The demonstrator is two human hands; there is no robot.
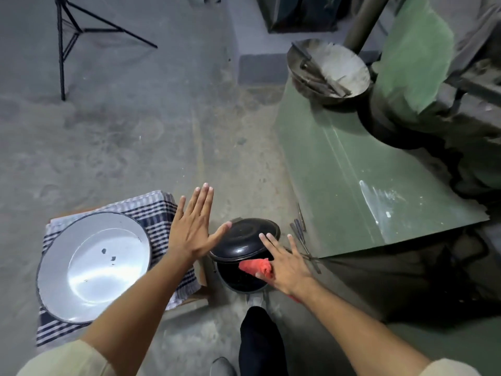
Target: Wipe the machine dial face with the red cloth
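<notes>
My right hand (286,263) holds a bunched red cloth (257,268) under the palm and thumb, with the fingers spread. It hovers over a black round container (244,278) on the floor, whose black lid (250,236) is tilted open. My left hand (193,226) is flat and open with fingers together, its thumb near the lid's left edge. The green machine (352,169) stands to the right. No dial face can be made out on it.
A white enamel basin (92,264) rests on a striped cloth (160,210) over a cardboard box at the left. A metal bowl (329,71) of tools sits on the machine. Loose tools (299,229) lie by its base. A tripod (67,36) stands far left. My leg (260,343) is below.
</notes>
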